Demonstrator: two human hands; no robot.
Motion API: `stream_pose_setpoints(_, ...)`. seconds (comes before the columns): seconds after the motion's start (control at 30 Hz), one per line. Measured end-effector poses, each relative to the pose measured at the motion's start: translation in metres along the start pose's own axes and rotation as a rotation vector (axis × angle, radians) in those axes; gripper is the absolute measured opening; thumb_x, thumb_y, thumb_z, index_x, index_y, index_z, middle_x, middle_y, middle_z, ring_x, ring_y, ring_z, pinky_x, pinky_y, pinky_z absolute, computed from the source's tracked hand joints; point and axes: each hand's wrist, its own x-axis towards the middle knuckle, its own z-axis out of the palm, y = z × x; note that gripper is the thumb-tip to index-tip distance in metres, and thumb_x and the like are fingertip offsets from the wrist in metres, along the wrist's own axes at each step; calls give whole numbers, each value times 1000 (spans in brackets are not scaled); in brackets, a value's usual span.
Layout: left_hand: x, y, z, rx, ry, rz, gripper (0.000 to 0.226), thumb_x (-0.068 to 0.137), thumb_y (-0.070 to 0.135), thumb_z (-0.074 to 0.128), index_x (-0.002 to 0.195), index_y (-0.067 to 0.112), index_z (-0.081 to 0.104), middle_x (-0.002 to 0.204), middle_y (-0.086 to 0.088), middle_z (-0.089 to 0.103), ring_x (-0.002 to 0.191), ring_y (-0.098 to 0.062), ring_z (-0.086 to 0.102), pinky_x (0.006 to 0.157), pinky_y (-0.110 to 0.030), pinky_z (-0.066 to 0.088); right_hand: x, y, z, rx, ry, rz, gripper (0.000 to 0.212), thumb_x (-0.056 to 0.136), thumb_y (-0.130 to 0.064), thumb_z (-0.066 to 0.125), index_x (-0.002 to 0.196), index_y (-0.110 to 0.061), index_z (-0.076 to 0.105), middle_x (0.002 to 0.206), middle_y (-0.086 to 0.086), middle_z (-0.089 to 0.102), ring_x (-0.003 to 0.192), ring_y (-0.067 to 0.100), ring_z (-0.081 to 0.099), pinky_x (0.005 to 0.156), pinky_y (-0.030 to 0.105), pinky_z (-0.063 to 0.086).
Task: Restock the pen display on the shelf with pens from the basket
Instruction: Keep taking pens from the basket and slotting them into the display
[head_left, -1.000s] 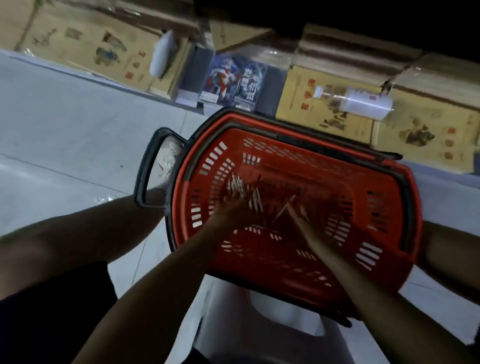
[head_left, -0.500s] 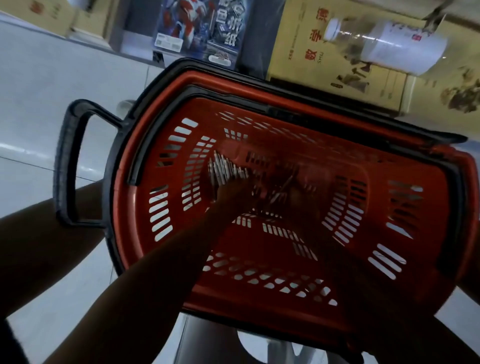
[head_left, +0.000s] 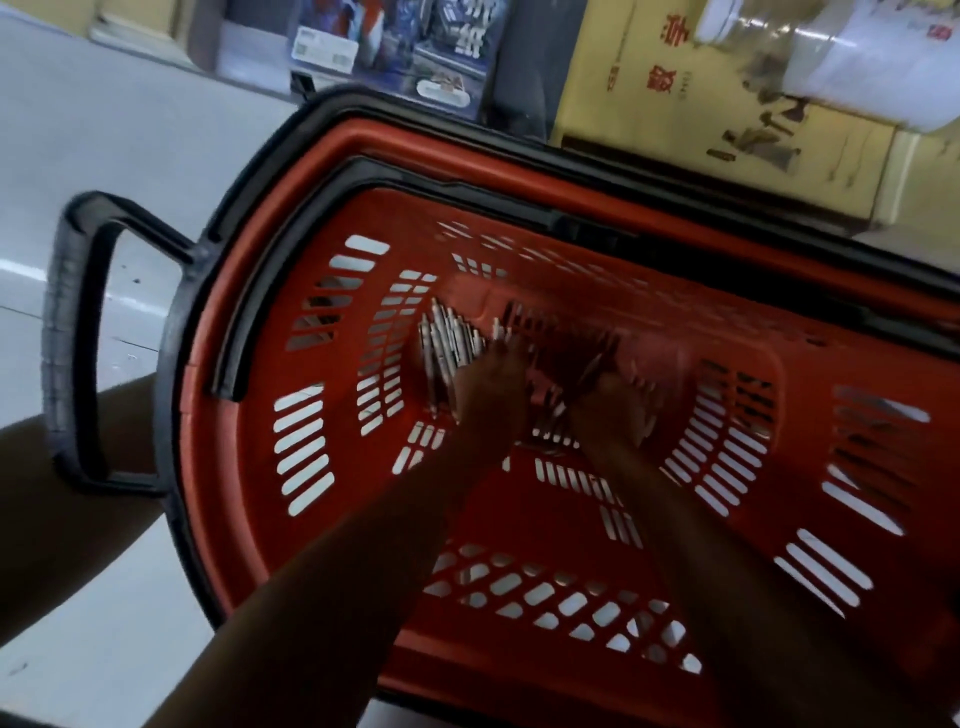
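Reaching down into the red basket (head_left: 519, 166), both hands are at the bottom, where the pens (head_left: 447, 343) lie. I think this is the picking-up step: pens must come out before any can go on the shelf.

The left hand (head_left: 488, 400) rests right on a pale bunch of pens. The pens poke out past its fingers, on the far side and a bit to its left. The right hand (head_left: 615, 410) is just beside the left one, over darker pens in the middle of the basket bottom. Both hands are blurry, so I cannot tell if the fingers are curled round the pens or only lying on them.

The next move calls for a snug hold on one bunch and a lift straight up, so no thin pen slips away. The pen display does not show here, so it has to be found first.

The basket sits on a smooth grey floor (head_left: 104, 130). Its black handle (head_left: 72, 338) sticks out far to the left of the left hand. Past the fingertips, beyond the far rim, stand yellow boxes (head_left: 727, 93) and blue packs (head_left: 452, 47).
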Motion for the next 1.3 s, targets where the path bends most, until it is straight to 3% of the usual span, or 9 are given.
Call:
stream_pose_setpoints(0.1, -1, 6, -3, 20, 114, -36, 53, 89, 15, 71, 139, 6, 54, 88, -11, 71, 60, -27, 68, 49, -34, 53, -11, -6, -3, 9, -42, -19, 55, 97, -49, 53, 125, -2, 64, 119, 18, 68, 107, 32, 67, 88, 24, 54)
stream_pose_setpoints(0.23, 4, 5, -19, -56, 112, -95, 54, 98, 23, 64, 146, 9, 41, 122, -15, 67, 89, -33, 74, 70, -41, 58, 1, 0, 13, 91, 85, -100, 81, 82, -77, 23, 114, -19, 70, 107, 8, 75, 102, 31, 71, 94, 48, 56)
stream_pose_setpoints(0.37, 3, -4, -22, -151, 216, -102, 50, 106, 36, 44, 140, 1, 56, 111, -18, 69, 91, -31, 71, 79, -31, 56, 5, -6, 10, 107, 34, -109, 56, 79, -72, 43, 103, -25, 63, 96, -1, 73, 93, 22, 70, 91, 45, 56)
stream_pose_setpoints(0.47, 1, -6, -44, -249, -15, -189, 44, 103, 43, 55, 130, 10, 66, 117, -10, 69, 105, -25, 66, 79, -20, 40, 10, -5, 9, 117, 17, -159, 30, 78, -56, 57, 90, -28, 59, 90, 6, 73, 88, 29, 70, 85, 49, 57)
stream_pose_setpoints(0.67, -15, -3, -85, -595, -173, -287, 7, 96, 20, 73, 95, 13, 75, 83, 2, 70, 62, 2, 63, 49, -6, 40, -42, -51, -32, 252, -12, -227, 20, 88, 8, 65, 80, -9, 56, 72, 8, 55, 73, 21, 50, 58, 26, 29)
stream_pose_setpoints(0.8, -43, 9, -121, -968, -131, -294, 21, 91, -2, 71, 102, 15, 68, 89, 4, 68, 78, -15, 68, 52, -15, 51, -69, -60, -49, 334, -2, -232, 18, 88, 2, 65, 81, -15, 63, 64, -6, 55, 59, 10, 49, 55, 30, 32)
stream_pose_setpoints(0.9, -60, 15, -142, -998, -82, -273, 22, 89, -3, 74, 101, 13, 67, 83, 4, 69, 67, -8, 69, 52, -20, 56, -90, -67, -62, 422, 12, -234, 19, 90, 5, 58, 85, -12, 63, 63, -5, 52, 56, 8, 46, 51, 26, 33)
stream_pose_setpoints(1.03, -72, 13, -161, -946, -53, -279, 9, 91, 11, 76, 98, 6, 75, 80, -3, 77, 71, -23, 71, 76, -48, 60, -114, -67, -75, 471, 26, -252, 16, 91, 1, 61, 82, -12, 63, 64, -3, 54, 59, 13, 50, 52, 18, 37)
stream_pose_setpoints(1.3, -120, 37, -197, -948, -18, -209, 35, 108, 11, 47, 82, 10, 70, 66, -3, 69, 55, -18, 50, 49, -24, 34, -164, -62, -104, 572, 87, -275, 23, 95, -18, 70, 84, -26, 52, 86, 13, 73, 62, 21, 61, 56, 30, 47)
